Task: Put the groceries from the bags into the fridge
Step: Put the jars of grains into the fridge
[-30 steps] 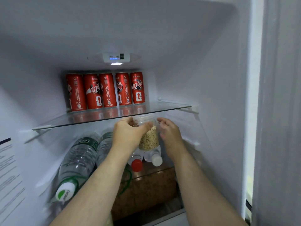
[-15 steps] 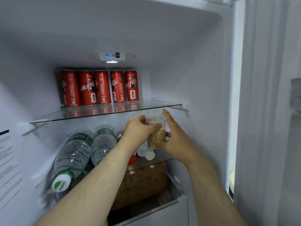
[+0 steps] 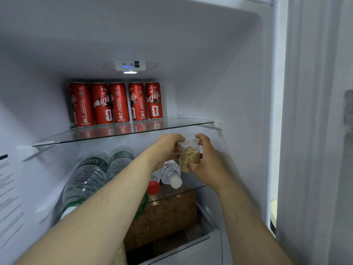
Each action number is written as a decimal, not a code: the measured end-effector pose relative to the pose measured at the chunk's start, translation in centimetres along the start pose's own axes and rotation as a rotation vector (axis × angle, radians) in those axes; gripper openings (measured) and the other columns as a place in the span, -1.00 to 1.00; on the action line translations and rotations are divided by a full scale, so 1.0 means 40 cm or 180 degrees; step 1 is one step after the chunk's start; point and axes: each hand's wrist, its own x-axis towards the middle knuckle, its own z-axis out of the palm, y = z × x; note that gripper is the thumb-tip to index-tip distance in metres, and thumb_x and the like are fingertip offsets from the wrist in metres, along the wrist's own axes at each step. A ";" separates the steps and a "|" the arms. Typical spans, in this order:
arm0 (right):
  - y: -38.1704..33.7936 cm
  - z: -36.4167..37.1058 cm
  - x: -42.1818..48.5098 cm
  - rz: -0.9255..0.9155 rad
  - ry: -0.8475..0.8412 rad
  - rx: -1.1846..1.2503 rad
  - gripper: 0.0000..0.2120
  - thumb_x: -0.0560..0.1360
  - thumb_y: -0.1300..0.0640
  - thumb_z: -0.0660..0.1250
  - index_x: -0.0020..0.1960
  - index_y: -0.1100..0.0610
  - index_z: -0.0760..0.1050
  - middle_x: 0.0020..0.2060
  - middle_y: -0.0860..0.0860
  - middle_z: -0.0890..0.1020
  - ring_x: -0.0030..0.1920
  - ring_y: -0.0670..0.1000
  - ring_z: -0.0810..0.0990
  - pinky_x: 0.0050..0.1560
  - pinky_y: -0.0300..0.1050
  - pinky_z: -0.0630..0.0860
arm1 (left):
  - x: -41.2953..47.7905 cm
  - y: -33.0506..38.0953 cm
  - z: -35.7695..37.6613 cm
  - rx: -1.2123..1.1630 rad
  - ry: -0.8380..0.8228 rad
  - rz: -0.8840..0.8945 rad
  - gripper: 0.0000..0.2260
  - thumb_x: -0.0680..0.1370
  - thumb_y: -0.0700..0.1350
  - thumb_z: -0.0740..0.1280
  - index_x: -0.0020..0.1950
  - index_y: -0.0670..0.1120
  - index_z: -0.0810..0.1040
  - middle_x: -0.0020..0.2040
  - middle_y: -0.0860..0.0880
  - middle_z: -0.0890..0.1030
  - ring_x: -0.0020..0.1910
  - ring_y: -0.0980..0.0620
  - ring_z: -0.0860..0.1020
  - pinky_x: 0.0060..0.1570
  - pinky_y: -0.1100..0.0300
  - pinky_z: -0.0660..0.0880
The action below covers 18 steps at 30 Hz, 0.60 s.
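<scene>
Step in hand: one grocery item is being stowed. The left hand [image 3: 165,150] and right hand [image 3: 207,162] both curl round a clear plastic jar [image 3: 189,156], the left at its upper side, the right cupping its flank and base. The jar is held upright in the air, above the small water bottle [image 3: 170,174] and just under the front edge of the upper glass shelf [image 3: 191,124]. It is roughly two-thirds full of pale, oat-like flakes; its lid is not clearly visible.

Judgement: the next move calls for either raising the jar over that edge or setting it down beside the bottles. Red cola cans [image 3: 115,104] line the shelf's back.
</scene>
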 end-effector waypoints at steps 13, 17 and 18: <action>0.056 0.057 0.062 0.0199 0.0140 -0.0935 -0.33 0.47 0.17 0.45 0.47 -0.03 0.19 0.33 0.00 0.43 0.31 0.05 0.43 0.28 -0.06 0.43 | 0.098 -0.023 -0.017 0.1207 -0.0360 0.0000 -0.59 0.57 -0.16 0.32 0.41 -0.03 0.40 0.23 -0.11 0.54 0.16 -0.07 0.56 0.20 0.02 0.53; 0.065 0.069 0.071 0.0142 0.0337 -0.0920 -0.41 0.51 0.28 0.38 0.48 0.07 0.27 0.41 0.00 0.37 0.40 0.02 0.35 0.37 -0.12 0.33 | 0.115 -0.033 -0.020 0.1836 -0.0211 0.0332 -0.60 0.58 -0.12 0.32 0.42 0.01 0.40 0.31 -0.06 0.48 0.23 -0.06 0.51 0.16 0.15 0.48; 0.068 0.076 0.073 0.0117 0.0354 -0.0895 -0.41 0.52 0.28 0.37 0.48 0.07 0.27 0.42 -0.01 0.37 0.41 0.01 0.35 0.39 -0.11 0.32 | 0.118 -0.034 -0.025 0.1966 -0.0200 0.0383 -0.60 0.57 -0.11 0.32 0.42 0.01 0.40 0.33 -0.06 0.48 0.24 -0.06 0.49 0.13 0.17 0.46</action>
